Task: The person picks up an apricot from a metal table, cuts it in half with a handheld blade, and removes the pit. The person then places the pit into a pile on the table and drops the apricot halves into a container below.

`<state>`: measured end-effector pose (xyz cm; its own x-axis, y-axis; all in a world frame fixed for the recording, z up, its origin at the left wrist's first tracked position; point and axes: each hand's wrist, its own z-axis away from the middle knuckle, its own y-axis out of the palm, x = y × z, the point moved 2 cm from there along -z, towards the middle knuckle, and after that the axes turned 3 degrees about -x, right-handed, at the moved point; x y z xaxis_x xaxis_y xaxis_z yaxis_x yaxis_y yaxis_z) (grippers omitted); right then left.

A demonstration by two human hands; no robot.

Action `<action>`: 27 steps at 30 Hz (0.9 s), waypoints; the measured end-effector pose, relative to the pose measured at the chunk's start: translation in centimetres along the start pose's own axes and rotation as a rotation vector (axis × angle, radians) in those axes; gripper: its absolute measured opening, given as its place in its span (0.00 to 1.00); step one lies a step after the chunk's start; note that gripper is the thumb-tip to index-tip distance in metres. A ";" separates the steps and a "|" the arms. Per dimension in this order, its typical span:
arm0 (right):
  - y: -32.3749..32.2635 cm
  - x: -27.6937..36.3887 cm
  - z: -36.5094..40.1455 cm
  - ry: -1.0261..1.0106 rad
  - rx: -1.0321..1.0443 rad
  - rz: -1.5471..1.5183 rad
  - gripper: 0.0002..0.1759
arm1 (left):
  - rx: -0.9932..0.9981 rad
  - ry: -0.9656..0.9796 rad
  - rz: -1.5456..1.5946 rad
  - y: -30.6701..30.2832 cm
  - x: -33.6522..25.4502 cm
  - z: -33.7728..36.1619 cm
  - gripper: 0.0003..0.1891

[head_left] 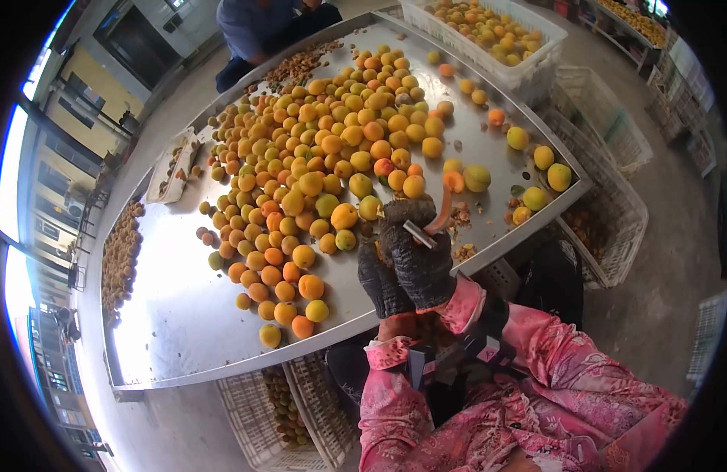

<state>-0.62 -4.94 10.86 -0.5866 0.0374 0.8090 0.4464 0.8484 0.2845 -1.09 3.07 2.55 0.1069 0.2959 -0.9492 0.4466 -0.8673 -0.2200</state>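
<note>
Both my hands wear dark gloves and meet at the near edge of a metal table [186, 315]. My right hand [418, 259] is closed around a small tool with a short metal piece [419, 234]. A curved orange-brown strip [442, 211] sticks up beside it. My left hand [381, 285] is pressed against the right one, fingers curled; what it grips is hidden. Just beyond the hands lies a big heap of apricots [310, 184], yellow to orange. A cut apricot half [454, 182] rests near a greenish apricot [477, 178]. Scraps and pits [460, 216] lie right of my hands.
A white crate of apricots [536, 69] stands at the far right corner. Brown pits [123, 252] line the left edge, near a white tray [163, 179]. More crates [627, 216] stand right of the table and below it [245, 417]. Across sits another person [249, 31].
</note>
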 end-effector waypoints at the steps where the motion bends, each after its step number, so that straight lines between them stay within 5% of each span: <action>1: -0.4 -1.0 -1.1 0.302 0.097 -0.193 0.08 | 0.036 0.200 -0.104 -0.3 -1.3 0.4 0.16; 2: -0.7 -1.9 -2.0 0.605 0.198 -0.382 0.08 | 0.071 0.396 -0.205 -0.4 -2.1 0.9 0.18; 3: -1.0 -2.3 -3.0 0.688 0.215 -0.471 0.08 | 0.304 -0.192 0.510 0.2 -1.0 0.2 0.18; 4: -1.1 -2.3 -3.7 0.683 0.217 -0.464 0.08 | 0.305 -0.192 0.518 0.3 -1.0 0.0 0.18; 6: -1.2 -2.2 -4.5 0.865 0.291 -0.431 0.08 | 0.514 -0.903 1.411 0.8 -2.3 0.2 0.17; 8: -1.1 -2.2 -4.8 0.842 0.366 -0.397 0.09 | 0.488 -0.894 1.327 1.2 -1.9 0.4 0.17; 10: 0.3 -1.9 -5.2 0.315 0.507 -0.187 0.10 | 0.462 -0.881 1.246 1.9 -1.1 0.7 0.17; 11: 0.2 -2.3 -4.9 0.585 0.420 -0.193 0.09 | 0.310 -0.238 0.509 1.7 -0.6 0.3 0.16; 12: 0.4 -1.9 -4.7 0.591 0.416 -0.195 0.09 | 0.127 0.381 -0.239 1.4 -2.0 0.3 0.16; 13: 0.3 -1.6 -4.3 0.565 0.300 -0.126 0.08 | 0.129 0.379 -0.242 1.4 -2.7 0.4 0.16; 15: 0.0 -2.0 -3.2 0.537 0.188 -0.061 0.07 | 0.094 -0.574 0.833 1.7 -2.9 0.4 0.22; 18: -0.4 -2.7 -1.2 0.315 0.111 0.008 0.06 | -0.138 -0.678 0.892 1.6 -1.4 -0.6 0.21; 20: -0.2 -1.9 0.2 0.628 0.032 -0.224 0.08 | -0.161 -0.635 0.909 1.8 1.5 -1.0 0.20; 22: -0.4 -3.7 1.6 0.448 0.059 -0.077 0.09 | -0.176 -0.586 0.933 1.6 2.3 -1.4 0.20; 24: -0.2 -2.2 1.7 -0.104 0.192 0.093 0.07 | 0.015 -0.621 1.246 1.6 2.3 -1.5 0.19; 26: -0.7 -1.3 0.7 -0.091 0.215 0.141 0.08 | 0.028 -0.637 1.244 1.8 3.0 -1.5 0.20; 27: -0.8 -1.5 -0.5 0.244 0.239 0.000 0.09 | -0.027 -0.676 1.223 1.9 2.9 -1.5 0.20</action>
<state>0.26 -5.98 9.67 -0.3950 -0.0653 0.9163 0.2586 0.9492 0.1791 1.37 2.84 -0.30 -0.0036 -0.8882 -0.4594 0.4003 -0.4223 0.8133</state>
